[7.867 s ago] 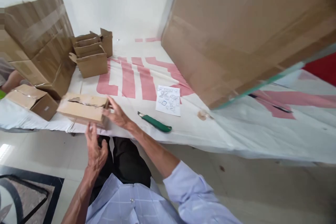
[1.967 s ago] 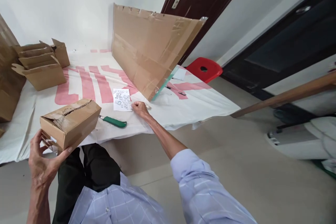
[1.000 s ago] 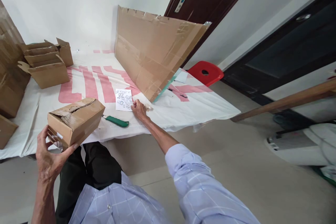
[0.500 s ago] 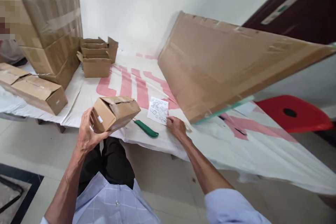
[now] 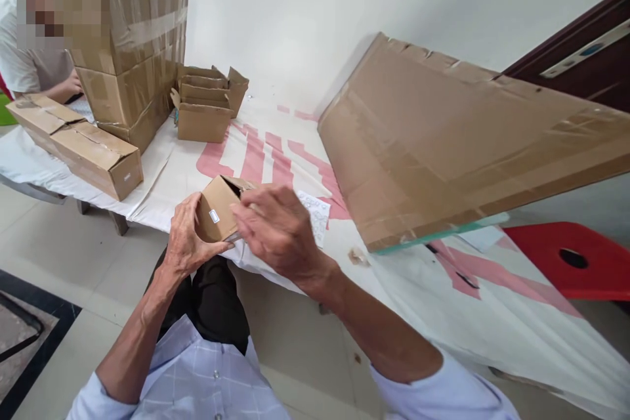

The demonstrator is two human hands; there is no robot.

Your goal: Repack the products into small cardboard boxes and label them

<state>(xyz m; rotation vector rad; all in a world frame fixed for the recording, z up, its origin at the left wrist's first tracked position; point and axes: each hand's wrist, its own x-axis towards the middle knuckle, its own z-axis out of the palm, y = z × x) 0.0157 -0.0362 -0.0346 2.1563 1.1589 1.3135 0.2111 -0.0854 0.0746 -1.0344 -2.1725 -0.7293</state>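
My left hand (image 5: 188, 243) holds a small brown cardboard box (image 5: 215, 210) by its near end, just over the table's front edge. The box carries a small white label and its top flap stands partly open. My right hand (image 5: 278, 231) is raised in front of the box, with fingertips pinched together at its side. Whether something small sits between those fingers is hidden. A white sheet of small printed stickers (image 5: 317, 212) lies on the cloth behind my right hand, partly covered by it.
A large flat cardboard sheet (image 5: 443, 144) leans over the table's right half. Several open small boxes (image 5: 201, 119), a big taped carton (image 5: 132, 52) and a long box (image 5: 83, 151) stand at the left. Another person (image 5: 29, 65) sits far left. A red stool (image 5: 566, 259) is at the right.
My right hand has left the sticker sheet and come up to the small box. My left hand has turned the box end-on. The view has swung left, and the green knife is now hidden.
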